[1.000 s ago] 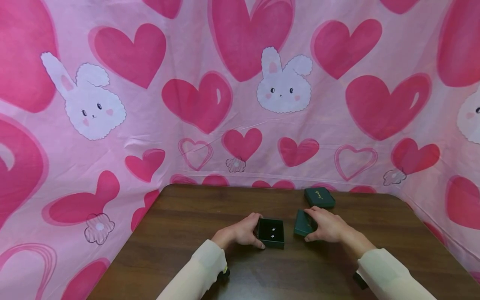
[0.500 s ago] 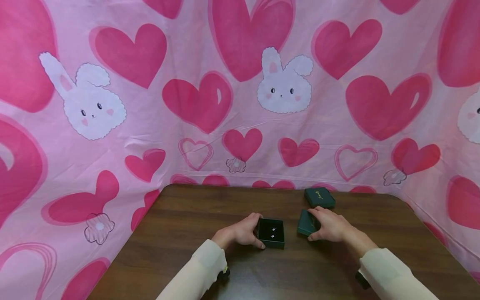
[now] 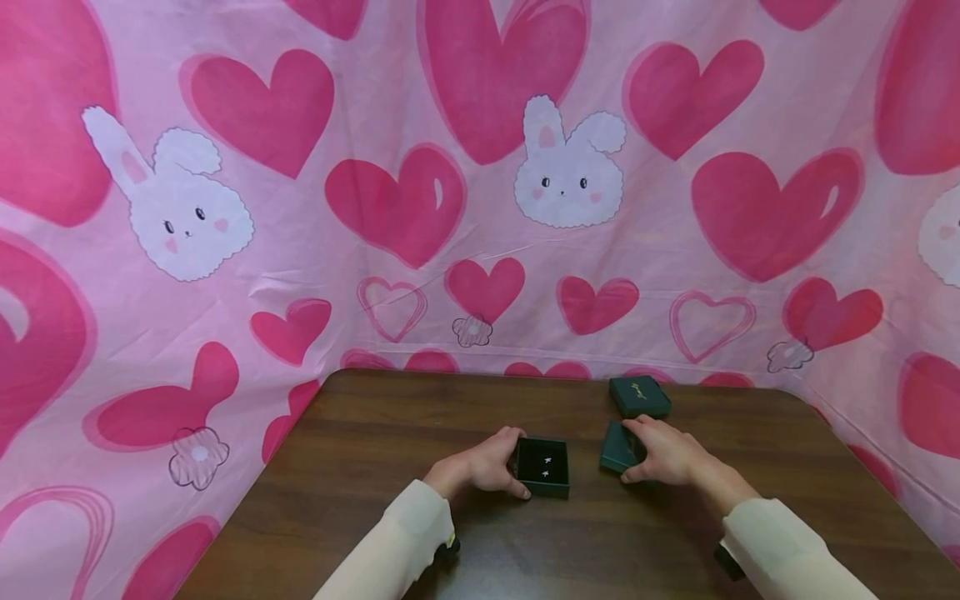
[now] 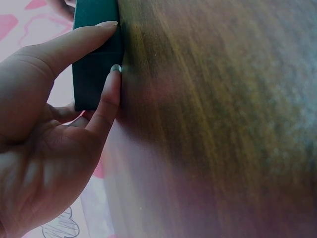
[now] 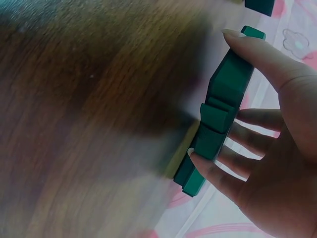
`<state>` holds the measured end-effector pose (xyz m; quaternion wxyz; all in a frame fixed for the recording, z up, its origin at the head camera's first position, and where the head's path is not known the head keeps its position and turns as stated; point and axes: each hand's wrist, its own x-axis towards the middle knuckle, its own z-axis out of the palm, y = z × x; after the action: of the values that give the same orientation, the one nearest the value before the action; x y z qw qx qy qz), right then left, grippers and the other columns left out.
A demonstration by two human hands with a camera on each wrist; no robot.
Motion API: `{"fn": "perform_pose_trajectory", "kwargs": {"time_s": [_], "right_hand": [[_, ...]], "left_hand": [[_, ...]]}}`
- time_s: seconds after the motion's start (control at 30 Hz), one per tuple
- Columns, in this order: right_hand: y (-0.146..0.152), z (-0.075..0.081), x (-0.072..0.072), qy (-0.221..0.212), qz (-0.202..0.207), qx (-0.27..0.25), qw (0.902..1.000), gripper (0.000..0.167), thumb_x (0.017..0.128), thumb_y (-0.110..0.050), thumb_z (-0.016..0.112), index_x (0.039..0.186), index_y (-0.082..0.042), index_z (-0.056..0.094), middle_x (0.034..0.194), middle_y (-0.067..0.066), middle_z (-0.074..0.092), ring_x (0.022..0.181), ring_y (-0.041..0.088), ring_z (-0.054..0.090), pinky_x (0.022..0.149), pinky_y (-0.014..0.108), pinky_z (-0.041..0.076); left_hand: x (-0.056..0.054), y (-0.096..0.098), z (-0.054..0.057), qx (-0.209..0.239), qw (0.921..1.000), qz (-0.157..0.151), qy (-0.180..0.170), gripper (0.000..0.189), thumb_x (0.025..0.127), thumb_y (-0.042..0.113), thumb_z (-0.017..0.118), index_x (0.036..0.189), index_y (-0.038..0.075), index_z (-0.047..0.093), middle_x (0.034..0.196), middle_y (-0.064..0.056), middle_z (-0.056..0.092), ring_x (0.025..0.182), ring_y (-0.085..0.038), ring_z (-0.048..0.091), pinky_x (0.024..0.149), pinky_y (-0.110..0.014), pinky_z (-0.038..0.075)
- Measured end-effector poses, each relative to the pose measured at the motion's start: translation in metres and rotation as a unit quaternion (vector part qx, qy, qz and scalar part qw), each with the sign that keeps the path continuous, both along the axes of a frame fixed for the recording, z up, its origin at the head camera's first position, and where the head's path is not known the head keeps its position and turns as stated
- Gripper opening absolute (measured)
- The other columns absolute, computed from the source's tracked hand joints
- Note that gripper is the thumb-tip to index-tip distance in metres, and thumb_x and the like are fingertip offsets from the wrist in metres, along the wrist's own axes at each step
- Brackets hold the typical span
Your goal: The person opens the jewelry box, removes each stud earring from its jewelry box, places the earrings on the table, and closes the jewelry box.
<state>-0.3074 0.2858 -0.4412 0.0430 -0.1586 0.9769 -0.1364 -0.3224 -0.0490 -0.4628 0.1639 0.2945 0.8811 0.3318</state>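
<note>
My left hand [image 3: 489, 464] grips the left side of a small dark green jewelry box [image 3: 543, 492], its thumb at the near corner and fingers at the far one. The box sits without a lid on the table, and two small silvery star-shaped earrings [image 3: 547, 467] lie on its black lining. To the right, my right hand [image 3: 667, 454] holds a green box lid [image 3: 617, 450] between thumb and fingers. The lid tilts over the table; in the right wrist view the lid [image 5: 230, 74] shows edge-on, thumb at one end. My palm and fingers hide part of its right side.
Behind the lid, a second green box [image 3: 639, 396] with gold lettering stands closed near the table's back edge. The brown wooden table [image 3: 375, 433] is bordered by a pink cloth backdrop [image 3: 480, 233] with hearts and rabbits.
My right hand has moved slightly to the right with the lid, widening the gap to the jewelry box. The left hand and the jewelry box stay in place.
</note>
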Motion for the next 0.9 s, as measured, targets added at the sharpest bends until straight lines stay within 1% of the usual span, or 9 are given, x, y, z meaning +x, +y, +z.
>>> {"fn": "perform_pose_trajectory", "kwargs": {"time_s": [0.23, 0.47, 0.73, 0.9], "right_hand": [[0.002, 0.0, 0.001, -0.002, -0.009, 0.0, 1.0, 0.095, 0.069, -0.048, 0.091, 0.14, 0.001, 0.054, 0.131, 0.021, 0.058, 0.115, 0.039, 0.058, 0.089, 0.07, 0.047], [0.004, 0.0, 0.0, 0.001, -0.01, 0.002, 0.9999, 0.094, 0.069, -0.048, 0.091, 0.139, 0.001, 0.055, 0.127, 0.019, 0.059, 0.111, 0.037, 0.059, 0.087, 0.069, 0.049], [0.009, -0.001, 0.0, 0.003, -0.012, 0.007, 0.9999, 0.093, 0.07, -0.049, 0.091, 0.139, 0.002, 0.055, 0.127, 0.02, 0.059, 0.109, 0.037, 0.059, 0.085, 0.068, 0.05], [0.011, -0.001, 0.001, 0.006, -0.016, 0.01, 0.9998, 0.094, 0.069, -0.049, 0.091, 0.139, 0.002, 0.054, 0.127, 0.02, 0.059, 0.109, 0.037, 0.06, 0.082, 0.067, 0.05]], "left_hand": [[-0.001, 0.0, -0.001, 0.0, 1.0, 0.001, 0.001, 0.069, 0.077, 0.017, 0.092, 0.13, 0.009, 0.047, 0.112, 0.002, 0.047, 0.098, -0.012, 0.05, 0.089, -0.028, 0.046], [-0.002, -0.001, -0.001, -0.001, 1.0, -0.002, 0.001, 0.07, 0.077, 0.017, 0.091, 0.131, 0.01, 0.047, 0.112, 0.002, 0.047, 0.099, -0.012, 0.049, 0.089, -0.028, 0.047], [-0.004, -0.002, -0.003, 0.003, 1.0, -0.005, -0.002, 0.07, 0.077, 0.017, 0.091, 0.13, 0.01, 0.047, 0.112, 0.002, 0.047, 0.099, -0.013, 0.049, 0.089, -0.028, 0.046], [-0.004, -0.002, -0.002, 0.005, 1.0, -0.005, -0.004, 0.069, 0.078, 0.017, 0.091, 0.13, 0.01, 0.047, 0.111, 0.002, 0.046, 0.099, -0.014, 0.05, 0.089, -0.028, 0.047]]}}
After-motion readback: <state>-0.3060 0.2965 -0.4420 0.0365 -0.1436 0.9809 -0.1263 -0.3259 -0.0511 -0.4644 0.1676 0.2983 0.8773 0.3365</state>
